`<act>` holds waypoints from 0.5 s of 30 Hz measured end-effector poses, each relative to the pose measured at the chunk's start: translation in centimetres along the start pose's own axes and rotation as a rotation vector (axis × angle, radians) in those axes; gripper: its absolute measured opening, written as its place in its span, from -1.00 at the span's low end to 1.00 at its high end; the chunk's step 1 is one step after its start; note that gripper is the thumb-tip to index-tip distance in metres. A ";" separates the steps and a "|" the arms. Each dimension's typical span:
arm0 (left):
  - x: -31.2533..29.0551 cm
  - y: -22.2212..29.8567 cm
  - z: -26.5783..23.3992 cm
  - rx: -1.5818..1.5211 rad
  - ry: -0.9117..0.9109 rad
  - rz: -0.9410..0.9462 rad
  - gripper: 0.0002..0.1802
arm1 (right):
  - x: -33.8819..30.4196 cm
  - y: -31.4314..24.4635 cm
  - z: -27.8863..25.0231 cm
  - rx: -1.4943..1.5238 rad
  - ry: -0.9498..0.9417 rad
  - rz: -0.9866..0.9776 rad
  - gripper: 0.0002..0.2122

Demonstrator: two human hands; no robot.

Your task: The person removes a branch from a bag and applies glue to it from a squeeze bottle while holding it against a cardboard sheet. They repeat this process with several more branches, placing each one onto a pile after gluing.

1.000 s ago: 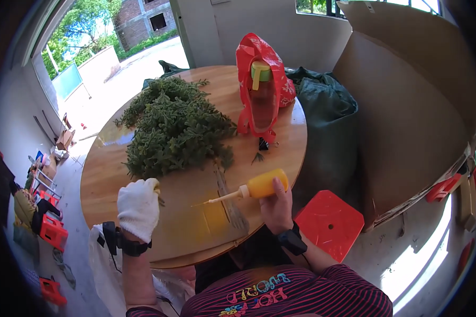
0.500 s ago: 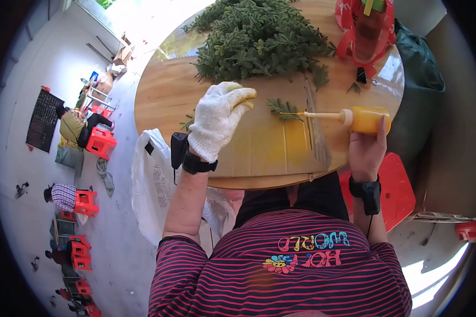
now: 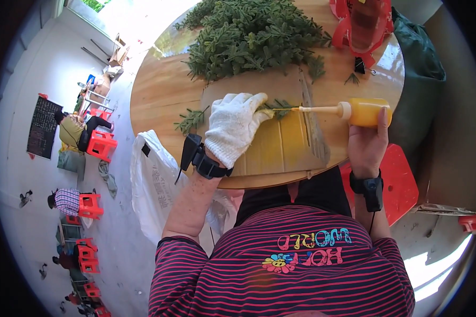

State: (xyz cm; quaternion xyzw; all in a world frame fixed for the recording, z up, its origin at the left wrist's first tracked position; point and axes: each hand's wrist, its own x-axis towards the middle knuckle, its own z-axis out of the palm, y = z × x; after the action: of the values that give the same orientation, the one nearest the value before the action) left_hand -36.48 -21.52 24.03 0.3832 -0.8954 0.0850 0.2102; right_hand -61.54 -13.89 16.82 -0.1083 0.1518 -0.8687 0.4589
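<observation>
My left hand (image 3: 235,125), in a white knit glove with yellow-stained fingertips, pinches the left end of a small green sprig (image 3: 282,108) just above a cardboard sheet (image 3: 259,153). Bare and to the right, my right hand (image 3: 368,143) grips a squeeze bottle (image 3: 369,113) of yellow liquid, lying sideways. Its long nozzle points left, and the thin yellow tip reaches over the sprig. Whether liquid is coming out I cannot tell. Yellow stains cover the middle of the cardboard. Another sprig (image 3: 191,120) rests on the table left of the glove.
A large heap of green sprigs (image 3: 248,39) covers the far part of the round wooden table (image 3: 158,100). A red bag (image 3: 362,26) stands at the far right. Beside me are a white sack (image 3: 150,185), a red stool (image 3: 399,185) and a green sack (image 3: 418,68). Other people sit far left.
My left hand has come right and down and now has hold of the sprig's left end. My right hand and the bottle have stayed nearly in place.
</observation>
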 end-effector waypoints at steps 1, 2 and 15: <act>0.2 0.2 0.1 -0.026 0.001 -0.030 -0.66 | 0.0 -0.1 0.1 -0.009 0.001 -0.002 -0.72; 0.6 0.5 0.2 -0.048 0.004 -0.060 -0.66 | 0.1 -0.1 0.1 -0.016 0.001 -0.003 -0.72; -0.3 0.8 2.3 -0.084 -0.014 -0.136 -0.63 | -0.5 -0.4 1.8 -0.306 -0.057 -0.218 -0.76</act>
State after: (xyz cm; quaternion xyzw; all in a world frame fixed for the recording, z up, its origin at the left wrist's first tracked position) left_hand -37.61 -21.45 21.84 0.4344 -0.8716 0.0304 0.2253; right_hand -61.00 -13.58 18.61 -0.2170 0.2564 -0.8766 0.3445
